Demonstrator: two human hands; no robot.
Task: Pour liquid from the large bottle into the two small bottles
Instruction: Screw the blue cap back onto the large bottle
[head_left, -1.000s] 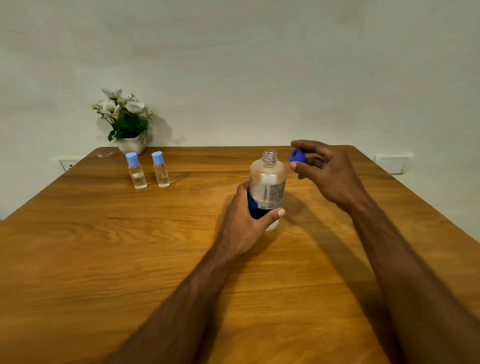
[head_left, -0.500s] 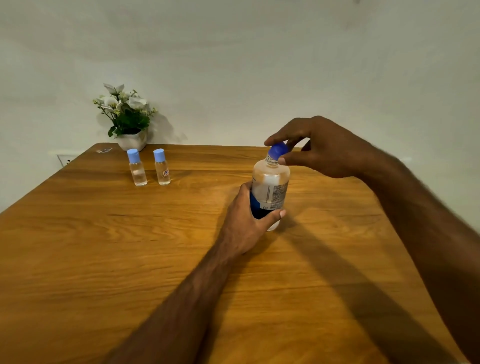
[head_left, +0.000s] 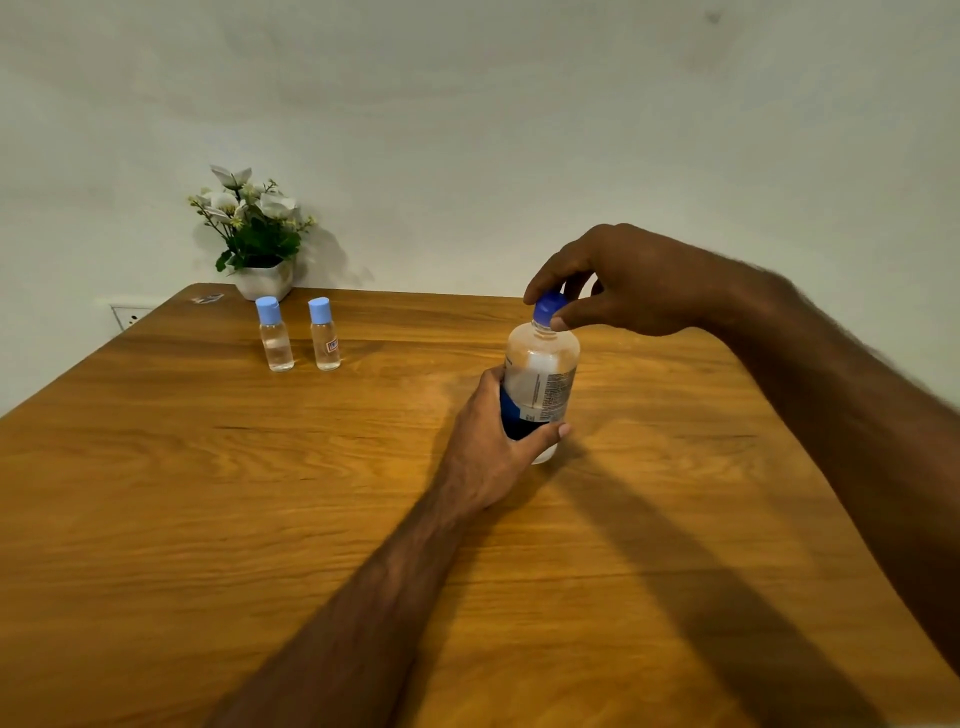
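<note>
Large bottle (head_left: 540, 384) upright on bench (head_left: 208, 493), left hand (head_left: 498, 447) wrapped round its base. Right hand (head_left: 623, 283) pinches blue cap (head_left: 548, 306) at the neck. Two small bottles (head_left: 298, 335) capped, far left, each part-filled. Judgement: pouring looks done; large bottle's cap probably going on.

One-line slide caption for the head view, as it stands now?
Left hand steadies the large bottle on the wooden table while right hand pinches its blue cap; two small bottles stand capped.

Two bare forearms with fine hair, no sleeves, rings or watch.
</note>
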